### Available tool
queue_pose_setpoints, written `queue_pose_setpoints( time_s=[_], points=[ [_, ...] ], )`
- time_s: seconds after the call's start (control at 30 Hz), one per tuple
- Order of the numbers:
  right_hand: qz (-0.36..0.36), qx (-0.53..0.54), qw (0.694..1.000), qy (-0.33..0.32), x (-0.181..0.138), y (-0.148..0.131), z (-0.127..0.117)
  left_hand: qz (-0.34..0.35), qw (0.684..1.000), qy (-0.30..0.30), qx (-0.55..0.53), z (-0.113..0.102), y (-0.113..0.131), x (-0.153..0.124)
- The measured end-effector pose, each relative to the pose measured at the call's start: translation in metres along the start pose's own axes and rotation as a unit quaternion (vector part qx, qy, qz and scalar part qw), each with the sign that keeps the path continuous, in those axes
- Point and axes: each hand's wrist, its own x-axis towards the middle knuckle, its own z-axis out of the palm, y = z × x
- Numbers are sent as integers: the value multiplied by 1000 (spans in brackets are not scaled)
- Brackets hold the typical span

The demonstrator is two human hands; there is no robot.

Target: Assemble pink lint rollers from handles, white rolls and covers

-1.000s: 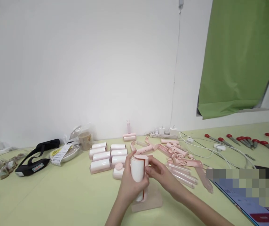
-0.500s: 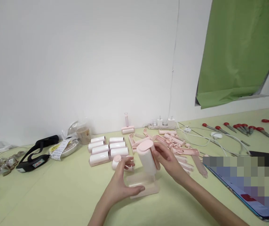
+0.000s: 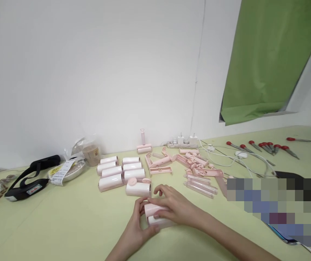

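Note:
A pink-and-white lint roller (image 3: 151, 210) lies low over the table, its clear case partly visible beneath it. My left hand (image 3: 141, 221) grips its left end, thumb in front and fingers behind. Over its top and right part lies my right hand (image 3: 171, 204), thumb along the front, covering much of it. Just behind my hands is a white roll (image 3: 138, 189) with two round pink pieces (image 3: 132, 182) on top. Several more white rolls in clear cases (image 3: 110, 181) stand in two columns to the left.
Pink plastic parts (image 3: 161, 170) and clear tubes (image 3: 200, 186) lie behind and right. An assembled lint roller (image 3: 144, 148) stands near the wall. A power strip (image 3: 182, 145), cables, red-handled tools (image 3: 266, 145), a black strap (image 3: 36, 177) and a wrapped food bowl (image 3: 72, 170) surround them.
The lint roller has come down from above the clear case and turned from upright to lying on its side. My left hand has closed on it; my right hand now lies over it.

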Motion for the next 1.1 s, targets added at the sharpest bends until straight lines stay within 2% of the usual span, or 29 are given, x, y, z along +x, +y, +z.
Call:
queue_pose_setpoints(
  time_s=[0.07, 0.17, 0.2, 0.27, 0.37, 0.5, 0.6, 0.73, 0.87, 1.0, 1.1],
  points=[
    [16, 36, 998, 46, 3, 13, -9, 2, 1000, -2, 11, -1, -2, -1],
    [122, -11, 982, 141, 19, 47, -35, -4, 999, -6, 46, 0, -8, -3],
    [160, -61, 976, 133, 25, 61, -45, 0, 998, -6, 63, 0, -9, -3],
    [183, -90, 971, 121, 39, 86, -58, 17, 996, 7, 92, 2, -13, -3],
    [184, -115, 973, 77, 56, 110, -59, 25, 995, 33, 91, 3, -18, -2],
    [184, -135, 974, 3, 69, 115, -34, 15, 998, 7, 64, 2, -18, 0],
    [195, -146, 970, -5, 70, 116, -24, 15, 998, -5, 61, 2, -14, -1],
    [211, -175, 962, 5, 69, 131, -44, 5, 999, -17, 44, 3, -10, -3],
    [193, -196, 960, -58, 79, 151, -64, 40, 997, -67, 23, 2, -20, 0],
    [165, -204, 956, -128, 94, 162, -54, 97, 991, -92, 19, -2, -36, 8],
    [148, -205, 955, -152, 101, 162, -43, 105, 990, -95, 22, -4, -40, 11]
  ],
)
